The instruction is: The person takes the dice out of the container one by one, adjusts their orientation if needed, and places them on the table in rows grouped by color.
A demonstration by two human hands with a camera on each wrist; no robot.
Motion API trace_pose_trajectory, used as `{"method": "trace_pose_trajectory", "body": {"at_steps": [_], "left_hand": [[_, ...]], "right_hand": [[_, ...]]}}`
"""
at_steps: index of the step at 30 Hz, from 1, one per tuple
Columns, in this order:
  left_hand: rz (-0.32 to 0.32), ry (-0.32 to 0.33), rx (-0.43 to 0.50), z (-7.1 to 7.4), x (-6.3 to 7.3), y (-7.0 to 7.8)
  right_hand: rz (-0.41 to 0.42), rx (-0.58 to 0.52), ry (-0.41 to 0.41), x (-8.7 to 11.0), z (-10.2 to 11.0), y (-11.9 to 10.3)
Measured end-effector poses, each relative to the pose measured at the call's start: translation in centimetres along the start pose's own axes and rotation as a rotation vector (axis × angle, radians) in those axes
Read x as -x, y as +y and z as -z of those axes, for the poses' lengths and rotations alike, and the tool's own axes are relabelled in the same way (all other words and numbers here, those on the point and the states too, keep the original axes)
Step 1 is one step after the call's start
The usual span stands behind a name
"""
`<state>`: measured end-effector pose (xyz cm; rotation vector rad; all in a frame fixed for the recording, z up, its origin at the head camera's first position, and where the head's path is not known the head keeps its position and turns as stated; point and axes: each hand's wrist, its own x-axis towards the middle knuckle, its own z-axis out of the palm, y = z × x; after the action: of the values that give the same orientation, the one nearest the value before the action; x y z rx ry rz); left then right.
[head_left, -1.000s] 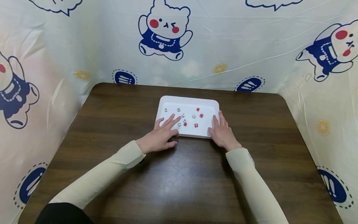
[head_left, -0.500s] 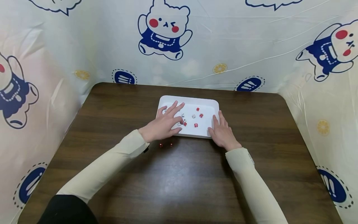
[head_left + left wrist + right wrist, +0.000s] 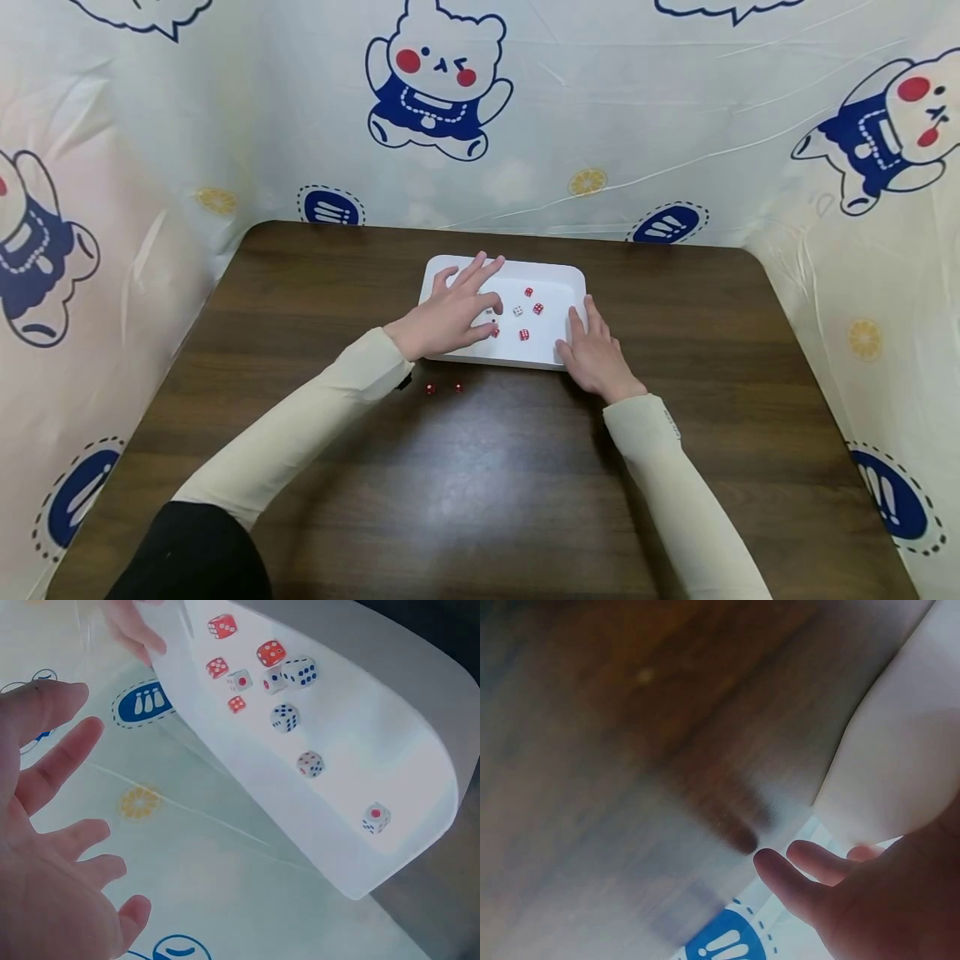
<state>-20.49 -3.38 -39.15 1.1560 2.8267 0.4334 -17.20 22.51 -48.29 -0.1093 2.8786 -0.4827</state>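
Observation:
A white rectangular tray [image 3: 510, 362] lies on the table with several red and white dice in it. Over its left half hovers my left hand [image 3: 453, 317], fingers spread, hiding some dice from the head view. The left wrist view shows nothing between that hand's fingers [image 3: 64, 761]; red dice [image 3: 271, 652] and white dice [image 3: 285, 718] lie apart from them. At the tray's right end, my right hand [image 3: 597, 358] rests on the rim with fairly straight fingers. In front of the tray, two red dice [image 3: 431, 389] sit on the wood.
The dark wooden table [image 3: 465, 483] extends around the tray. A pale curtain [image 3: 600, 100] printed with cartoon bears stands behind it and along both sides.
My left hand has moved from the tray's front edge forward and right over the dice. Two red dice, earlier hidden under it, now show on the table. The right hand has stayed.

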Motion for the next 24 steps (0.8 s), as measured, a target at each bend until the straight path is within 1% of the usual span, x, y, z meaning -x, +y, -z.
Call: {"method": "trace_pose_trajectory", "body": {"at_steps": [4, 11, 14, 24], "left_hand": [[0.006, -0.014, 0.004, -0.5, -0.5, -0.2], [0.013, -0.06, -0.01, -2.2, -1.3, -0.8], [0.023, -0.076, -0.02, -2.7, -1.5, -1.0], [0.077, -0.177, -0.04, -3.4, -1.9, -1.6]], "right_hand": [[0.002, -0.004, 0.0, 0.0, 0.0, 0.0], [-0.009, -0.007, 0.002, 0.0, 0.0, 0.0], [-0.006, -0.007, 0.002, 0.0, 0.0, -0.1], [-0.007, -0.005, 0.004, 0.0, 0.1, 0.0]]}}
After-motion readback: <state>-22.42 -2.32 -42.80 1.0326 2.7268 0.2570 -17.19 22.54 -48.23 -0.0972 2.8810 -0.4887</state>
